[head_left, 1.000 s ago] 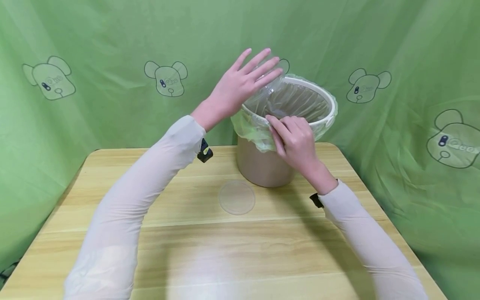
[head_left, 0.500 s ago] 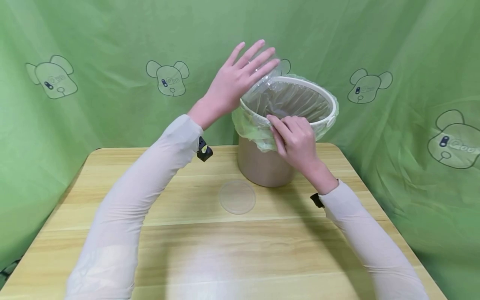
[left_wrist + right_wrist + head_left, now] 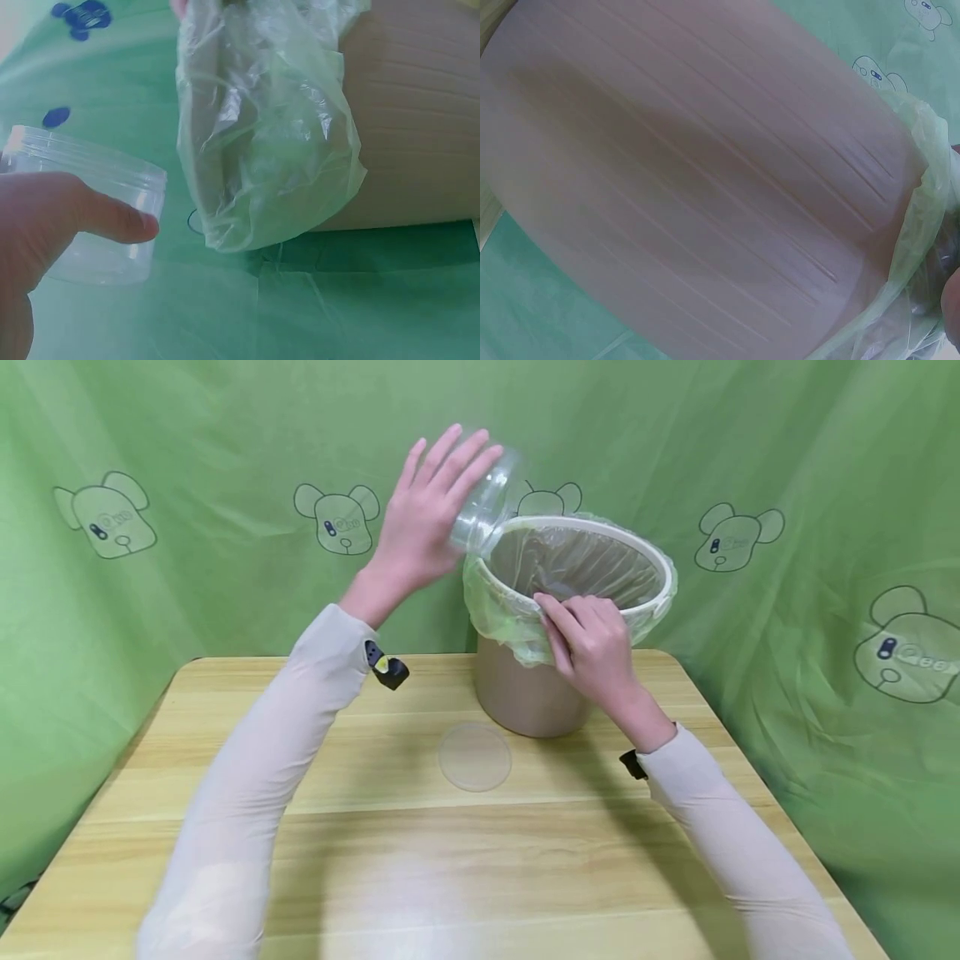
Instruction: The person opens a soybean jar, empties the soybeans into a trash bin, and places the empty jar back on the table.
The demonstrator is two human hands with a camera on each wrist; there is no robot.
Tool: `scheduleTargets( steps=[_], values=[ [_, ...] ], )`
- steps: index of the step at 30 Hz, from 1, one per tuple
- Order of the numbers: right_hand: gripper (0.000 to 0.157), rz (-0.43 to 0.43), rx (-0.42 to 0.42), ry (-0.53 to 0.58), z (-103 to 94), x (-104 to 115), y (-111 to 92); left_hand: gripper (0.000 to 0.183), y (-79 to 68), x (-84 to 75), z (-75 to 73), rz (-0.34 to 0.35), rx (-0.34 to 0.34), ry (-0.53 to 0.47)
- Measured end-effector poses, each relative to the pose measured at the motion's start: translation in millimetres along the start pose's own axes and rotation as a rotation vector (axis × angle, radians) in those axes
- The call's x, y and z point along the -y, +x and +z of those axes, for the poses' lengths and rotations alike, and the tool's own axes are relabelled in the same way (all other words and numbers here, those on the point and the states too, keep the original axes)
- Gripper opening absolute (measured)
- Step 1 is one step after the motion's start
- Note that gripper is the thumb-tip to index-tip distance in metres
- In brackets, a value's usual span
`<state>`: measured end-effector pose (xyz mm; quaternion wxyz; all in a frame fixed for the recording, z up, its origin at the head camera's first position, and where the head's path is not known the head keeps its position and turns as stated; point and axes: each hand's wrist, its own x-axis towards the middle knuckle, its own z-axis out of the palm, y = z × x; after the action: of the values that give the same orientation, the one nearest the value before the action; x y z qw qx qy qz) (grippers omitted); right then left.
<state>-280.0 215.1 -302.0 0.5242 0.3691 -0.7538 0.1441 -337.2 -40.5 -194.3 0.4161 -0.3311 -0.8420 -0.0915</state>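
Observation:
My left hand [image 3: 431,518] grips a clear plastic jar [image 3: 487,502], held tilted beside the left rim of a trash can. In the left wrist view the thumb lies along the wall of the jar [image 3: 105,255], and its threaded mouth faces up in that view. The brown trash can [image 3: 528,689] stands on the table, tipped slightly, with a white rim ring and a pale green trash bag [image 3: 498,614] folded over it. My right hand [image 3: 592,639] holds the can's near rim through the bag, fingers curled over the edge. The can's ribbed wall [image 3: 690,180] fills the right wrist view.
A clear round lid [image 3: 474,757] lies flat on the wooden table [image 3: 420,860], in front of the can. Green curtains [image 3: 225,435] printed with bear heads hang behind and on both sides.
My left hand has moved left and up with the jar, away from over the can's opening to outside its left rim. The right hand has stayed on the rim.

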Motion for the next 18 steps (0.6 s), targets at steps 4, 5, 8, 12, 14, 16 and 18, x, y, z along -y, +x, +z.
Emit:
scheduleTargets(
  steps=[4,5,8,12,14,16,18],
  values=[
    [0.025,0.004,-0.002,-0.001,0.0,0.3,0.4,0.097,-12.2,9.7,-3.1,-0.11,-0.03,-0.083],
    [0.025,0.005,-0.003,-0.003,0.2,0.4,0.4,0.101,-15.8,11.8,-3.7,-0.14,-0.029,-0.099],
    [0.024,0.008,-0.009,-0.004,0.1,0.5,0.7,0.111,-28.1,17.2,-4.1,-0.221,-0.028,-0.146],
    [0.024,0.01,-0.012,-0.002,0.0,0.4,1.2,0.121,-47.3,24.2,-0.8,-0.314,-0.036,-0.232],
    [0.024,0.011,-0.013,-0.002,0.3,0.4,1.5,0.125,-58.0,28.5,2.7,-0.362,-0.044,-0.28],
    [0.024,0.011,-0.013,0.0,0.7,0.5,1.6,0.126,-69.1,32.7,6.5,-0.427,-0.042,-0.34],
    [0.024,0.011,-0.013,0.001,1.2,0.7,1.7,0.126,-80.2,36.3,10.3,-0.501,-0.033,-0.406]
  ],
)
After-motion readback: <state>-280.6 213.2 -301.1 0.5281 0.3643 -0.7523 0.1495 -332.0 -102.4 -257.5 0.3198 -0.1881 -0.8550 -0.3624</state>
